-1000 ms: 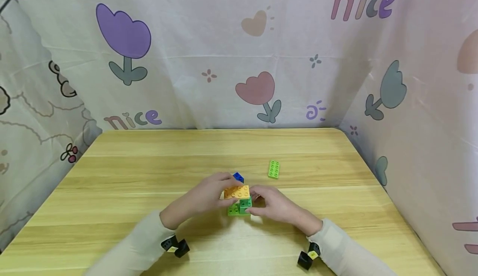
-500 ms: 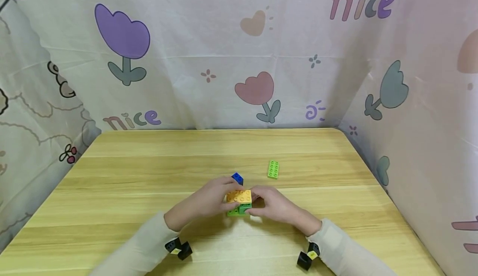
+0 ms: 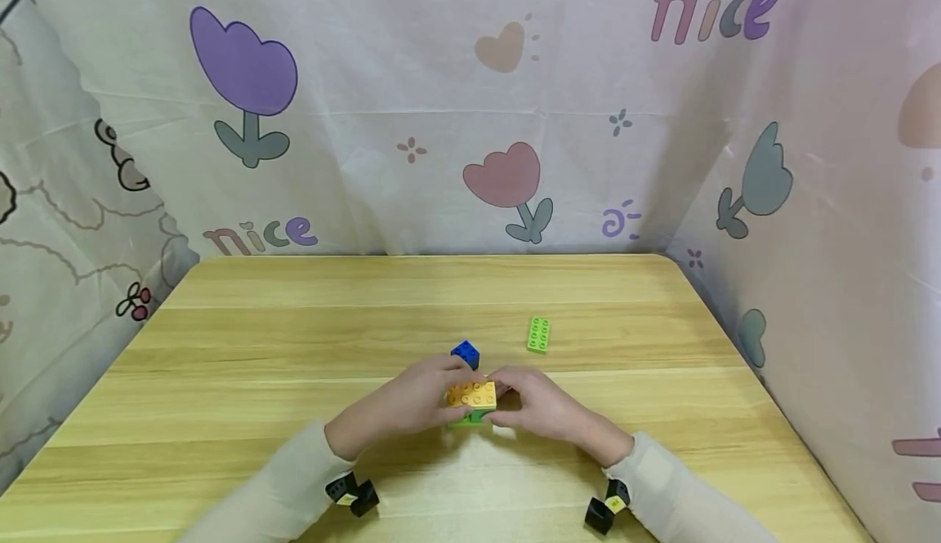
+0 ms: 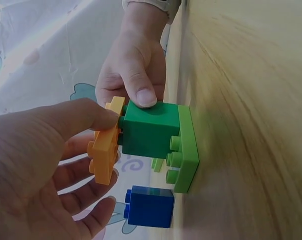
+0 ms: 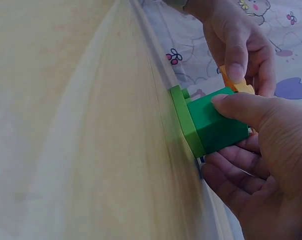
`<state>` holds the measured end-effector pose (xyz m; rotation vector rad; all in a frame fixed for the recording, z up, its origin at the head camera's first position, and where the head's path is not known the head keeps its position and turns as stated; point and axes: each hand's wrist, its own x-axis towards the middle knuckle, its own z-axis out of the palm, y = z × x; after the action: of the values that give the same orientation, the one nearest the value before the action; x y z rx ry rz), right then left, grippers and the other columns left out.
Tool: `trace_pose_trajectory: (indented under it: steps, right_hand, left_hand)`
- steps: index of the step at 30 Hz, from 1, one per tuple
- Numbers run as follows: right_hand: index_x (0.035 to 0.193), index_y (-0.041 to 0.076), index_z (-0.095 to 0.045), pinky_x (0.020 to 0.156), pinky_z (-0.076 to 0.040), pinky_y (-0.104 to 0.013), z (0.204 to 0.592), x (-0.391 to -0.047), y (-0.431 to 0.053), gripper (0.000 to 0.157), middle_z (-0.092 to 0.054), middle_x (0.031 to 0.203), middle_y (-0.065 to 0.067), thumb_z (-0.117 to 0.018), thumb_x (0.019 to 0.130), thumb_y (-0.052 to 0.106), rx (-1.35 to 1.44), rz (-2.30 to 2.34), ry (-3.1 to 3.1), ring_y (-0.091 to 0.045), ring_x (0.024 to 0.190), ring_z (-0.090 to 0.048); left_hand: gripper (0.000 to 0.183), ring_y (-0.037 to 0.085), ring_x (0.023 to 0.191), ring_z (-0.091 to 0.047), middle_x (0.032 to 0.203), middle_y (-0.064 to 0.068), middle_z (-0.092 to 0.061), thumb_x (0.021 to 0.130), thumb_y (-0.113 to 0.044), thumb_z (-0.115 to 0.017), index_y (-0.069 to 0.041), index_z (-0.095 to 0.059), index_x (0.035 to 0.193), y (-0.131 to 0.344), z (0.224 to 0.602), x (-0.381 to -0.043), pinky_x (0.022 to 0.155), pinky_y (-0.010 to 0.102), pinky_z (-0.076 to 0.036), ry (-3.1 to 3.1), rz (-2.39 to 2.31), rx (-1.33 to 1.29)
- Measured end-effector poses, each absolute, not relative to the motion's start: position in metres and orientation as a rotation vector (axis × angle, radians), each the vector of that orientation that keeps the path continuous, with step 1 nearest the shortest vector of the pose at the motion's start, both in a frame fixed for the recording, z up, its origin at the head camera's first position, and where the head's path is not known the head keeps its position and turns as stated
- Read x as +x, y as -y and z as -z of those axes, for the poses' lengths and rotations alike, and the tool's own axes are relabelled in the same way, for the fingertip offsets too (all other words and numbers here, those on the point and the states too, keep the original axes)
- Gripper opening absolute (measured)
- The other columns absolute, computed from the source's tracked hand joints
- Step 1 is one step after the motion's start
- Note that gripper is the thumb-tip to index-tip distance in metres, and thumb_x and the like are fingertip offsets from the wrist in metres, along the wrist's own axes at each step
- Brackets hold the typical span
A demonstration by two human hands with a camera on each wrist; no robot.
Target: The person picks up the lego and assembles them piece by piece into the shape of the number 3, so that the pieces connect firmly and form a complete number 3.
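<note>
My left hand (image 3: 408,400) pinches a flat orange-yellow building brick (image 3: 474,394) between thumb and fingers. That brick lies across the top of a dark green brick (image 4: 150,131); in the left wrist view some green studs still show in a thin gap between them. The dark green brick stands on one end of a flat lime green brick (image 4: 189,155), which rests on the table. My right hand (image 3: 547,406) grips the dark green brick, its thumb on the near side. Just behind the left hand stands a blue brick (image 3: 465,353).
A second flat lime green brick (image 3: 539,335) lies farther back, right of the blue one. The wooden table (image 3: 294,306) meets a patterned cloth (image 3: 367,184) at its back and sides. Small black devices (image 3: 354,496) are worn at both wrists.
My left hand has brought the orange-yellow brick down and slightly right onto the dark green brick. More of the blue brick shows behind it. My right hand has stayed in place.
</note>
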<state>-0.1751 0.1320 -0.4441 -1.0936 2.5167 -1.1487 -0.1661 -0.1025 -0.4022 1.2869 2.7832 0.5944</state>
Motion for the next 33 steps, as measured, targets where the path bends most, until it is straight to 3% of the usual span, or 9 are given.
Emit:
trace_pose_trajectory:
  steps: [8,24,33]
  right_hand:
    - [0.115,0.018,-0.065,0.086,-0.051,-0.027,0.441,-0.174,-0.132,0.032,-0.065,0.101,0.013,-0.076,0.087,0.029,-1.076,1.143,-2.521,-0.004,0.094,-0.062]
    - [0.114,0.017,-0.066,0.085,-0.051,-0.025,0.445,-0.171,-0.130,0.031,-0.065,0.103,0.012,-0.077,0.086,0.026,-1.102,1.195,-2.481,-0.006,0.093,-0.063]
    - [0.116,0.017,-0.066,0.085,-0.052,-0.025,0.443,-0.171,-0.130,0.032,-0.065,0.103,0.013,-0.076,0.087,0.026,-1.085,1.177,-2.499,-0.005,0.093,-0.062]
  left_hand:
    - [0.038,0.012,0.094,-0.057,0.110,-0.001,-0.062,0.091,-0.037,-0.070,-0.012,-0.069,0.120,0.100,0.403,-0.164,0.079,0.030,-0.050,-2.810,-0.654,1.283]
    - [0.030,0.017,0.097,-0.060,0.103,-0.001,-0.066,0.087,-0.032,-0.075,-0.012,-0.072,0.110,0.094,0.409,-0.153,0.082,0.034,-0.052,-2.924,-0.710,1.207]
    - [0.029,0.011,0.080,-0.047,0.093,-0.004,-0.060,0.085,-0.035,-0.077,-0.013,-0.073,0.104,0.092,0.407,-0.152,0.067,0.023,-0.044,-2.985,-0.601,1.264]
